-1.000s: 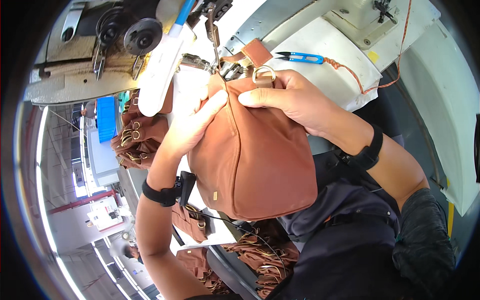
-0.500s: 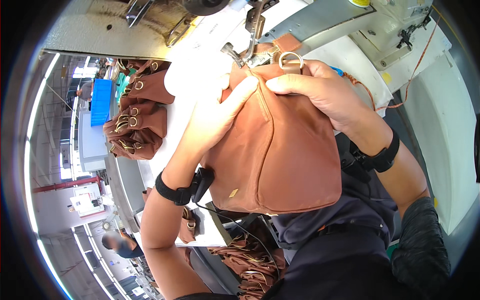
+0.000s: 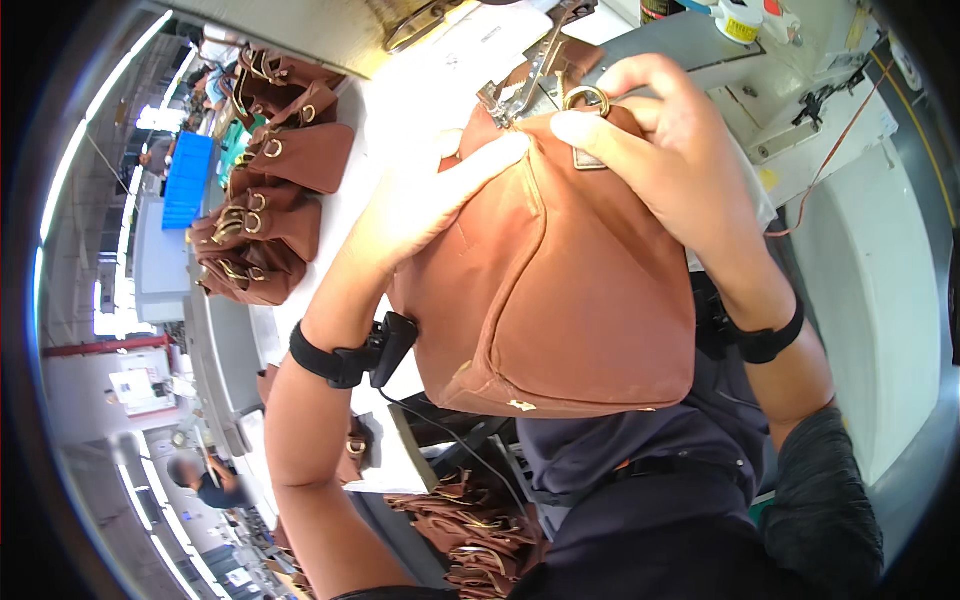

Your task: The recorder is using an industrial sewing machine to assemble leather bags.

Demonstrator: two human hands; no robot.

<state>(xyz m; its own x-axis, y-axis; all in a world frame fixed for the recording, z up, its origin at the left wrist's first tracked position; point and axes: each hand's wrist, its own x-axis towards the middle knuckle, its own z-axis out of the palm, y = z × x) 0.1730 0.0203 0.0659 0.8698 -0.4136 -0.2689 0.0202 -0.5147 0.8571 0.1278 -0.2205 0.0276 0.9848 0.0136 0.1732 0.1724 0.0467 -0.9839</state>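
A brown leather bag (image 3: pixel 600 290) hangs in front of me with its top edge at the sewing machine's presser foot (image 3: pixel 512 105). A raised seam runs down its side from there. My left hand (image 3: pixel 435 205) grips the left of the top edge, thumb along the seam close to the foot, its other fingers mostly hidden behind the leather. My right hand (image 3: pixel 680 150) pinches the right of that edge, thumb in front, fingers bent behind. Beside the right thumb is a brass-coloured ring (image 3: pixel 587 99) on a short tab; a zipper shows near the foot.
Several brown bags (image 3: pixel 260 200) are lined up on the white table at left. Stacked brown leather pieces (image 3: pixel 470 530) lie below the table edge. A white bottle with a yellow label (image 3: pixel 738 20) stands on the machine bed at upper right. An orange cord (image 3: pixel 835 155) hangs at right.
The bag's lower part has swung slightly and its seam now bends left at the bottom. My right hand has shifted up beside the ring, with its fingers more raised. The camera view has also turned.
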